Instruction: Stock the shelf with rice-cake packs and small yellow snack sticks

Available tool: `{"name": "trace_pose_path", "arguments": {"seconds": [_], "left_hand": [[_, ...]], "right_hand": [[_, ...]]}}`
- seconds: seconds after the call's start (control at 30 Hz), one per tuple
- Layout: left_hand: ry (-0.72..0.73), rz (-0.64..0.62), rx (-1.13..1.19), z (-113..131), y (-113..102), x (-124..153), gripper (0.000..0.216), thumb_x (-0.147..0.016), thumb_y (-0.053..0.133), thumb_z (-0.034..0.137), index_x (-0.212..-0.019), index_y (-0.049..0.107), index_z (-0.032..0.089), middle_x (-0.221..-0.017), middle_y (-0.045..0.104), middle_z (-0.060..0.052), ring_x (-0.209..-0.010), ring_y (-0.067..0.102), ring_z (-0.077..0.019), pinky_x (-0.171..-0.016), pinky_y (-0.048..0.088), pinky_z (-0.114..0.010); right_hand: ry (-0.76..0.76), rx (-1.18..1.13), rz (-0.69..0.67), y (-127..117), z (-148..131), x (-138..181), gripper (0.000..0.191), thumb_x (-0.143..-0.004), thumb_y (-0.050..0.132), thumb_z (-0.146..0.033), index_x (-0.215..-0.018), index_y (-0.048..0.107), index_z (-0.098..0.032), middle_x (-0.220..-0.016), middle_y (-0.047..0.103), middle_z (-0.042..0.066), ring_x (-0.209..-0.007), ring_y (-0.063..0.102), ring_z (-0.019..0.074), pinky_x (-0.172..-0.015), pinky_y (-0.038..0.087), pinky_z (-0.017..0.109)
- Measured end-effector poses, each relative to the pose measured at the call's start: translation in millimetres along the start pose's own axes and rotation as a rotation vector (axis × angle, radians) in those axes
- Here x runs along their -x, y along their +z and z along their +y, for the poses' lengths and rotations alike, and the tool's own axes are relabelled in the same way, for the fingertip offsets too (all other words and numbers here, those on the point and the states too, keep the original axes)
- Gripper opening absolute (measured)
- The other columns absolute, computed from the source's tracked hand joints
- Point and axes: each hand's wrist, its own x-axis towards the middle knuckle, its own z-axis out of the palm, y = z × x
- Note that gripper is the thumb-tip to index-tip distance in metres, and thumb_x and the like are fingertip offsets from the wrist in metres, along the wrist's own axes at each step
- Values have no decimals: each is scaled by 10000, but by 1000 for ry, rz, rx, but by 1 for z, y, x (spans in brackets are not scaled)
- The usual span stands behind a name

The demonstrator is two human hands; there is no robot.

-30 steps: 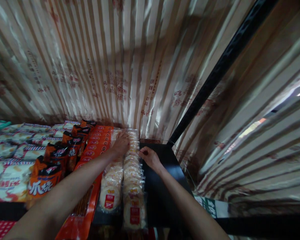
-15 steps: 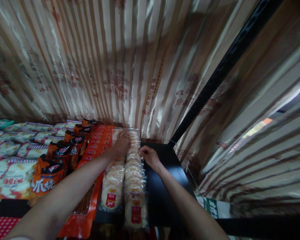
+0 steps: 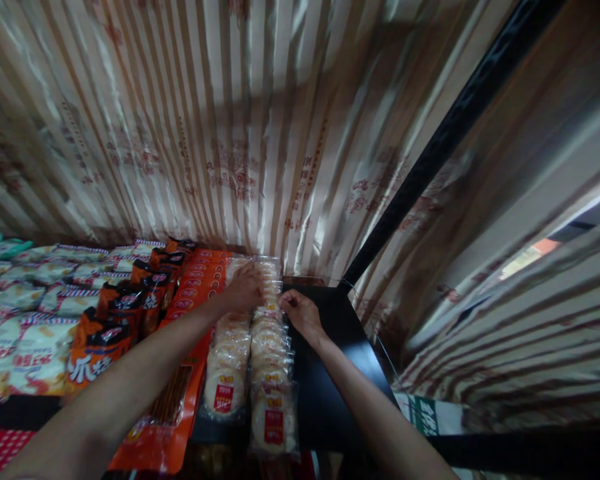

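Two rows of clear-wrapped round flat cakes with red labels lie overlapping on a black shelf: a left row (image 3: pixel 223 387) and a right row (image 3: pixel 274 417). My left hand (image 3: pixel 247 288) rests over the far part of these rows, fingers stretched out and a little blurred. At the right row's outer edge is my right hand (image 3: pixel 301 311), its thumb and fingertips pinched together against or right beside the wrappers. Whatever the pinch holds is too small to make out. My left forearm partly covers the orange packets (image 3: pixel 167 417) of brown sticks beside the left row.
Orange-and-black snack bags (image 3: pixel 93 347) and white snack bags (image 3: pixel 40 353) fill the shelf's left side. A black metal post (image 3: pixel 405 193) slants up at the right corner. Striped curtain (image 3: pixel 260 133) hangs behind. Bare black shelf surface (image 3: pixel 330 380) shows right of the cakes.
My left hand has shifted slightly right and toward me over the cake packs. My right hand has barely moved, its fingers still pinched. The view has shifted slightly.
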Motion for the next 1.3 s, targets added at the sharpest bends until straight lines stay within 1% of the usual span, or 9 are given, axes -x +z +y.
{"name": "trace_pose_path", "arguments": {"seconds": [0.23, 0.43, 0.5, 0.6, 0.7, 0.87, 1.0, 1.1, 1.3], "left_hand": [[-58, -14, -25, 9, 0, -1, 26, -663, 621, 188, -668, 647, 188, -983, 635, -47, -1140, 465, -209, -1129, 152, -402], [-60, 11, -15, 10, 1, 1, 47, -670, 607, 190, -682, 651, 199, -1016, 615, -39, -1159, 438, -220, -1116, 189, -424], [-38, 22, -21, 9, 1, 3, 48, -678, 601, 193, -681, 648, 201, -1002, 616, -35, -1135, 454, -212, -1120, 179, -422], [-22, 46, -26, 7, 2, 4, 54, -685, 588, 187, -666, 636, 201, -935, 622, -29, -1070, 490, -197, -1116, 195, -408], [-29, 59, -32, 6, 3, 4, 52, -681, 582, 180, -649, 619, 196, -914, 619, -30, -1053, 496, -194, -1102, 228, -398], [-41, 41, -33, 6, 4, 4, 54, -687, 575, 189, -644, 607, 198, -952, 624, -20, -1100, 469, -204, -1109, 208, -430], [-45, 50, -38, 6, 4, 4, 37, -683, 584, 199, -692, 618, 190, -1009, 615, -36, -1127, 455, -206, -1110, 210, -410], [-40, 28, -53, 5, 4, 3, 54, -694, 571, 205, -677, 621, 196, -962, 624, -25, -1084, 488, -193, -1130, 157, -412], [-57, 33, -96, 2, 6, 3, 90, -705, 533, 199, -676, 618, 205, -970, 631, -24, -1083, 496, -187, -1128, 171, -407]], "right_hand": [[-18, -106, 6, 6, 9, -3, 131, -694, 570, -350, -645, 560, -228, -596, 586, -38, -572, 529, 125, -562, 402, 234], [-15, -113, 64, 0, 12, 4, 220, -669, 607, -404, -798, 567, -229, -745, 612, -17, -620, 534, 127, -563, 410, 238], [6, -113, 72, -2, 13, 10, 206, -683, 595, -413, -762, 554, -226, -712, 600, -17, -610, 528, 128, -562, 405, 241], [37, -161, 11, -3, 18, 17, 212, -697, 580, -426, -696, 536, -218, -616, 559, -30, -574, 501, 123, -556, 391, 243], [52, -243, -62, 0, 24, 20, 221, -650, 621, -413, -663, 540, -207, -601, 545, -40, -564, 485, 112, -571, 384, 243], [87, -317, -164, 1, 26, 16, 214, -568, 675, -367, -611, 560, -192, -581, 545, -46, -549, 473, 99, -576, 372, 243], [56, -335, -155, 1, 21, 15, 176, -587, 667, -333, -593, 553, -199, -555, 530, -52, -524, 448, 92, -536, 348, 233], [41, -399, -151, 2, 14, 18, 172, -621, 642, -334, -598, 527, -208, -533, 496, -60, -486, 409, 86, -482, 313, 223], [-10, -408, -64, 5, 8, 23, 177, -634, 637, -305, -571, 509, -198, -542, 480, -57, -530, 423, 90, -536, 331, 231]]}}
